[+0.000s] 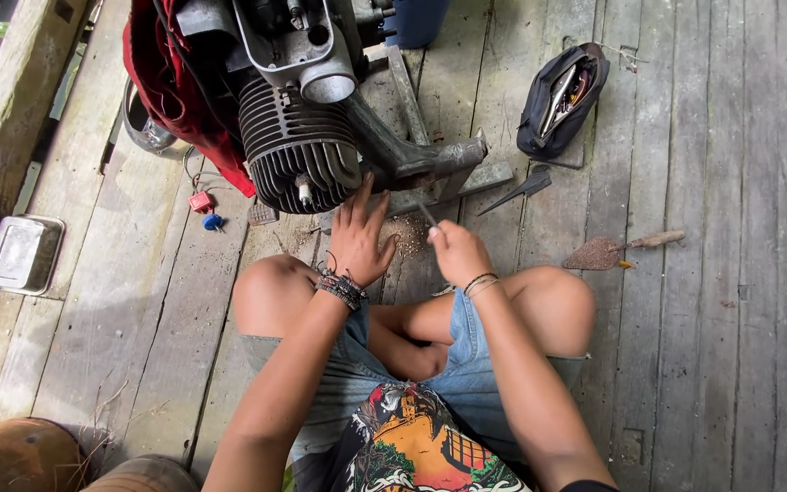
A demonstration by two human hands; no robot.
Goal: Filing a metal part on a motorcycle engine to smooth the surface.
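Observation:
I sit cross-legged on grey wooden planks in front of a small engine (295, 137) with dark cooling fins and a grey exhaust pipe (412, 155). My left hand (358, 239) is flat and spread, fingers pointing up, touching the floor just below the finned cylinder. My right hand (455, 252) is closed around a thin metal tool (426, 215) whose tip points up-left toward the engine's base. A patch of grit or sawdust (405, 232) lies on the planks between my hands.
A dark tool pouch (562, 96) lies open at the upper right, a dark metal wedge (516, 191) below it. A rusty trowel (617, 251) rests right of my knee. A metal tray (24, 253) sits at left, red cloth (161, 77) drapes the engine, small red and blue connectors (205, 210) nearby.

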